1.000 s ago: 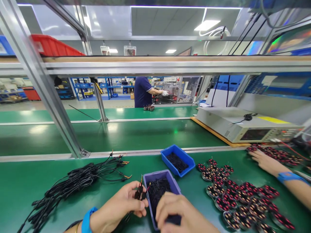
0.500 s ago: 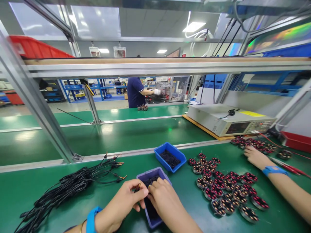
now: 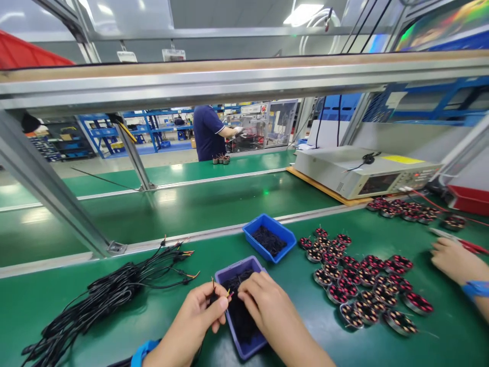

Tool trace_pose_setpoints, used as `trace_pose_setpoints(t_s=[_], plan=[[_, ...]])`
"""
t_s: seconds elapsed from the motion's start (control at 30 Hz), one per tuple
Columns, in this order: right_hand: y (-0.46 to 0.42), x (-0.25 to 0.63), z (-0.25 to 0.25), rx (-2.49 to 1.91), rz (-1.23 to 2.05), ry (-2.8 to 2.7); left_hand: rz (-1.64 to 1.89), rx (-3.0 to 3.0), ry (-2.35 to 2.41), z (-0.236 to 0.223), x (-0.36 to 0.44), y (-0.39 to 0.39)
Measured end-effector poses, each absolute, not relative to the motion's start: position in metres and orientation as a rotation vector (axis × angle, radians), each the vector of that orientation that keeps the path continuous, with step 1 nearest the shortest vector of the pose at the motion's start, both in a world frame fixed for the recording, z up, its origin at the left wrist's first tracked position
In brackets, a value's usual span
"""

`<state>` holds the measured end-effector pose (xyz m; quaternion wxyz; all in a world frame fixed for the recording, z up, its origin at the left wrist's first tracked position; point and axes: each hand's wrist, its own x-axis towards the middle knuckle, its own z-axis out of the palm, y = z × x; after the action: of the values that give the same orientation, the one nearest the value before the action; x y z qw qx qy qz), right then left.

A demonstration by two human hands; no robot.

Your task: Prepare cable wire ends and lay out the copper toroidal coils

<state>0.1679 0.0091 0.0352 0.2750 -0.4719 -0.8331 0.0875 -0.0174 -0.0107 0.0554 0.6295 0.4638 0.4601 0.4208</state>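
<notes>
Pinching a short black lead (image 3: 213, 294) between thumb and forefinger, the left hand (image 3: 191, 318) holds it upright just above the rim of a blue plastic tray (image 3: 239, 265). The right hand (image 3: 269, 308) lies curled over the loose black leads (image 3: 240, 311) inside the tray, fingers together, though whether it grips them is hard to tell. A firm pinch near the tip would seem to give best control. A cable bundle (image 3: 103, 290) lies left; copper coils (image 3: 351, 285) lie right.

Violet tray (image 3: 239, 265) holds black wire pieces (image 3: 239, 306) on green bench (image 3: 114, 326).
</notes>
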Motion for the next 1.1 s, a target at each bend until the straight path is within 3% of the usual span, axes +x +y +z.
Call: trace_pose_setpoints(t_s=[0.4, 1.1], plan=[[0.003, 0.170, 0.058, -0.911, 0.383, -1.958, 0.978, 1.253, 1.145, 0.051, -0.019, -0.009], [0.001, 0.167, 0.053, -0.976, 0.439, -1.970, 0.965, 1.168, 1.140, 0.046, -0.017, -0.010]])
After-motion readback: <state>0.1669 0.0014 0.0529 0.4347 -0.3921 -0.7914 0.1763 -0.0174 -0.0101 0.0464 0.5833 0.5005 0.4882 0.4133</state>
